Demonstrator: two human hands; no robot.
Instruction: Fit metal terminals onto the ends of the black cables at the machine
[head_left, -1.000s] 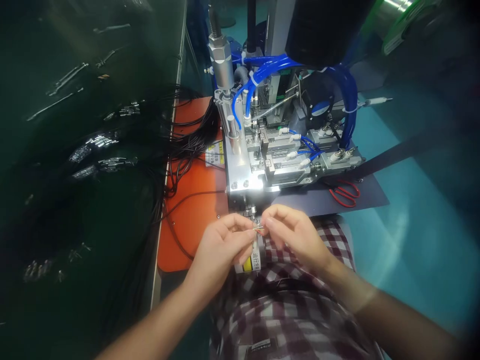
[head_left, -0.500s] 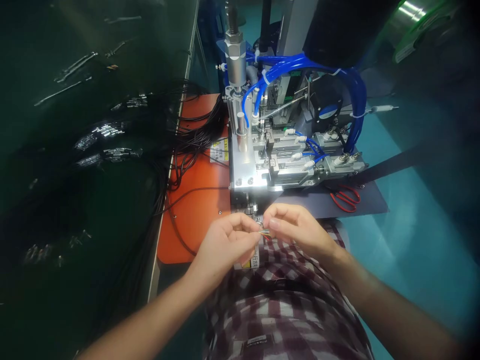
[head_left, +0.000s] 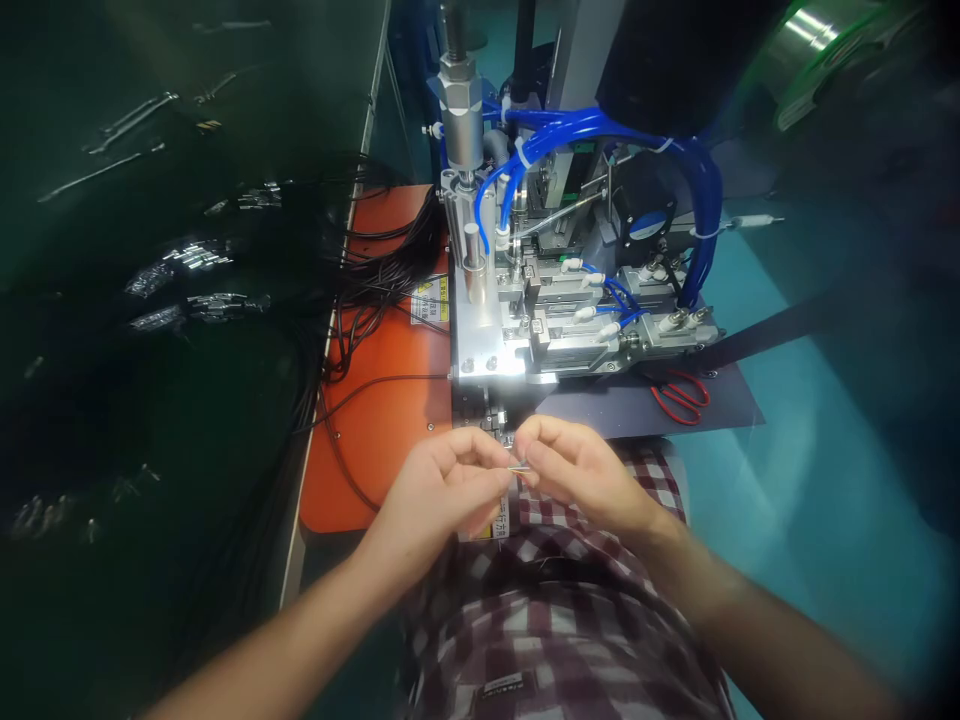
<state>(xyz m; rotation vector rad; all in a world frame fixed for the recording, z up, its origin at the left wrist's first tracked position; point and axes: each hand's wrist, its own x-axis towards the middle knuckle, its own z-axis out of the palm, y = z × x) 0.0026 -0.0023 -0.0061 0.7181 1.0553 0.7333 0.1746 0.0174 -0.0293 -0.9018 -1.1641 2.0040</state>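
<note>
Thin coloured wires [head_left: 519,468] bridge the small gap between my fingertips, just in front of the machine. My left hand [head_left: 454,482] is closed, thumb and index finger pinching the wires from the left. From the other side my right hand [head_left: 574,468] pinches them too, its thumb and index finger pressed together. The ends inside both grips are hidden. Behind my fingertips stands a metal pneumatic machine [head_left: 495,340] with blue air tubes [head_left: 600,125]. A label with printed characters [head_left: 491,525] shows partly below my left hand.
Black cables [head_left: 382,270] lie bundled across the orange base plate [head_left: 405,430] to the left. Red-handled pliers or cutters [head_left: 681,398] rest on the dark board at right. On the dark green surface [head_left: 187,420] at far left are several metal parts. A wire spool [head_left: 814,50] hangs upper right.
My right hand has closed in on my left, and less of the wires shows between them. The whole view has shifted slightly, with the scene moving left.
</note>
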